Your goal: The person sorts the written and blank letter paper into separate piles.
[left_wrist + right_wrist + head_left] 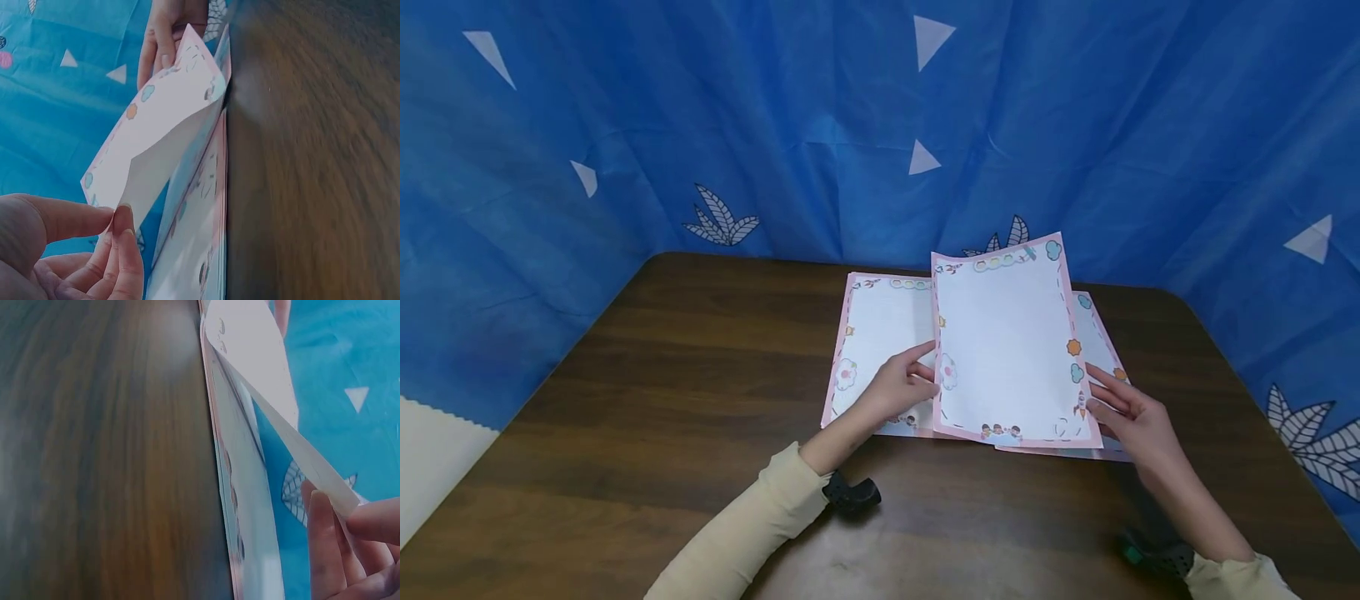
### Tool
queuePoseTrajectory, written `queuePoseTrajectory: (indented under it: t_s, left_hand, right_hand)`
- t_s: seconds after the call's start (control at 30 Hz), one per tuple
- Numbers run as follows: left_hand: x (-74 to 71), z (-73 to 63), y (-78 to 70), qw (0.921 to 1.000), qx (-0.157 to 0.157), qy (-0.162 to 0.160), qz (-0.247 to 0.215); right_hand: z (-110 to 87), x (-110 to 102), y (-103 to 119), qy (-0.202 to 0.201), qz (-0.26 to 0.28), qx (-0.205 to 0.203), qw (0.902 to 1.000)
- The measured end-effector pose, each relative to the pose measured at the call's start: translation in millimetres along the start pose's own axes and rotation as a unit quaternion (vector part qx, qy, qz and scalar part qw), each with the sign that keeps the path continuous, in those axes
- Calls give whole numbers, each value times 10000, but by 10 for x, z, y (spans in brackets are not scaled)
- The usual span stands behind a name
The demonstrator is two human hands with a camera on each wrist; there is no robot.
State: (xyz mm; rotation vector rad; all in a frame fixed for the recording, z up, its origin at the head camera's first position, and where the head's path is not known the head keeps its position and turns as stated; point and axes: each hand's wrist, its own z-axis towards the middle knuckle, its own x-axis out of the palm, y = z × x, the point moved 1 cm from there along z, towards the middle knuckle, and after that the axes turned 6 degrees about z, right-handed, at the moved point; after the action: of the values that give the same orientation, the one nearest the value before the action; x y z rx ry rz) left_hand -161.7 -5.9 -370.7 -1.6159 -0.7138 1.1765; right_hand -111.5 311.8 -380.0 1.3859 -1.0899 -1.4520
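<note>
A white sheet of paper [1007, 342] with a pink, cartoon-decorated border is held up between both hands. My left hand [898, 385] pinches its left edge between thumb and index finger. At the opposite edge, low down, my right hand [1138, 421] pinches the paper too. In both wrist views the sheet bows and stands above the papers beneath it. Matching sheets lie on the table in two groups: a left stack [880, 321] beside the left hand, and a right stack [1097, 325] partly hidden behind the raised sheet and right hand.
The dark wooden table [700, 375] extends to both sides and in front of the papers. A blue curtain [775, 125] with white triangles and leaf prints hangs along its back and sides. Black wrist devices [852, 493] are worn at both cuffs.
</note>
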Motion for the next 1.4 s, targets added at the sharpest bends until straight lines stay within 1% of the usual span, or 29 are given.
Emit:
queuePoseTrajectory:
  t_s: [0.1, 0.17, 0.27, 0.43, 0.6, 0.7, 0.83, 1.03, 1.2, 1.4]
  left_hand:
    - [72, 30, -24, 10000, -47, 26, 65]
    - [121, 55, -39, 10000, -39, 58, 59]
    - [193, 88, -68, 9999, 27, 135, 37]
    - [300, 128, -118, 9997, 140, 206, 28]
    - [390, 152, -167, 9993, 272, 272, 42]
    - [437, 172, -193, 9988, 326, 332, 141]
    - [498, 209, -194, 9983, 351, 315, 335]
    - [566, 246, -169, 9980, 364, 206, 478]
    - [596, 261, -164, 9980, 313, 166, 528]
    - [631, 297, -155, 9962, 265, 9, 831]
  right_hand:
    - [-13, -81, -40, 27, 165, -12, 9999]
    - [-16, -141, -65, 76, 393, -3, 9992]
    - [-13, -233, -100, 96, 742, 52, 9972]
    - [-7, -356, -161, 20, 1221, 257, 9922]
    - [13, -479, -222, 4, 1524, 302, 9879]
    - [20, -548, -253, -1, 1668, 321, 9855]
    - [30, -619, -295, -52, 1777, 486, 9829]
    - [55, -669, -357, -153, 1740, 682, 9823]
    - [61, -699, -407, -145, 1740, 678, 9823]
    - [60, -718, -449, -173, 1804, 667, 9812]
